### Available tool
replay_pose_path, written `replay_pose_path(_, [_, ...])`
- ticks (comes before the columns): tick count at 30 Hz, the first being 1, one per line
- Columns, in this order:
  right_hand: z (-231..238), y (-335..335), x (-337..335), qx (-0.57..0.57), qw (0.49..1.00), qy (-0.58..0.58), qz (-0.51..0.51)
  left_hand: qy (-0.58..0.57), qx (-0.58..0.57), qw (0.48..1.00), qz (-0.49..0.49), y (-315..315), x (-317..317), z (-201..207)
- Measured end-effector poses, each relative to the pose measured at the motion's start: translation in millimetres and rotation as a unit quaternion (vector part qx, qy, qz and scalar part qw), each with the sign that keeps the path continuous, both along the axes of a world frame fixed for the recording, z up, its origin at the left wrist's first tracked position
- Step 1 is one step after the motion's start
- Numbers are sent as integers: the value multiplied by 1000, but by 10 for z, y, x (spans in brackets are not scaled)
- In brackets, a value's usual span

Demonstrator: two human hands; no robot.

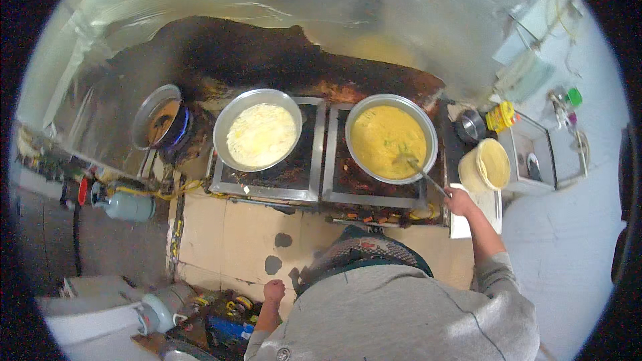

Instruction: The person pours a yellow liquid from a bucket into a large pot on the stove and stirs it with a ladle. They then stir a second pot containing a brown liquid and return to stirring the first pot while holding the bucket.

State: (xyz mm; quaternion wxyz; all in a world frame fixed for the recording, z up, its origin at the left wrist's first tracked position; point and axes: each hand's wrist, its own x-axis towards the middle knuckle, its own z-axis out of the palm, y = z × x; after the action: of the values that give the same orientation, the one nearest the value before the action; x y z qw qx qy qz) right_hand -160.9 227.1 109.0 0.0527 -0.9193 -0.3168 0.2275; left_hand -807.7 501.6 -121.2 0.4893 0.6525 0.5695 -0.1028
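Observation:
My right hand point(459, 200) is closed round the handle of a ladle point(431, 182). The ladle reaches over the near right rim of a wide metal pot point(433, 127), and its bowl dips into a yellow, soupy food point(381, 135) with a few green bits. Down beside my body hangs my left hand point(273, 291), curled into a fist, with nothing visible in it. On the burner to the left stands a second metal pot point(219, 130) holding a pale, creamy food point(262, 135).
A pan point(142, 120) with brown contents sits over a blue flame at far left. Right of the stove are a tub point(471, 170) of yellowish stuff, a small metal pot point(470, 126), a yellow package point(500, 117) and a sink point(555, 160). Gas cylinders point(130, 206) stand on the left.

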Motion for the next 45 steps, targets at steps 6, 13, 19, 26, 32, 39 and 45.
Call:
replay_pose_path(6, [-705,206,343,-48,987,78,131,224,131,889,-376,-873,208,-183])
replay_pose_path(13, [-1528,742,669,53,986,76,141,212,122,912,-330,-2047,625,-287])
replay_pose_path(19, [-1707,1207,1393,-8,924,-145,354,176,98,979,42,-2370,1115,202])
replay_pose_path(26, [-1555,1193,1846,-51,972,-105,202,165,29,979,114,-2444,1040,593])
replay_pose_path(32, [-1580,522,1790,-23,981,-45,186,333,109,925,-146,-2315,807,443])
replay_pose_path(39, [-1164,-102,1138,-27,991,35,128,40,142,988,40,-2183,36,-202])
replay_pose_path(45, [-766,-212,668,0,977,170,125,38,127,973,188,-2139,-267,-862])
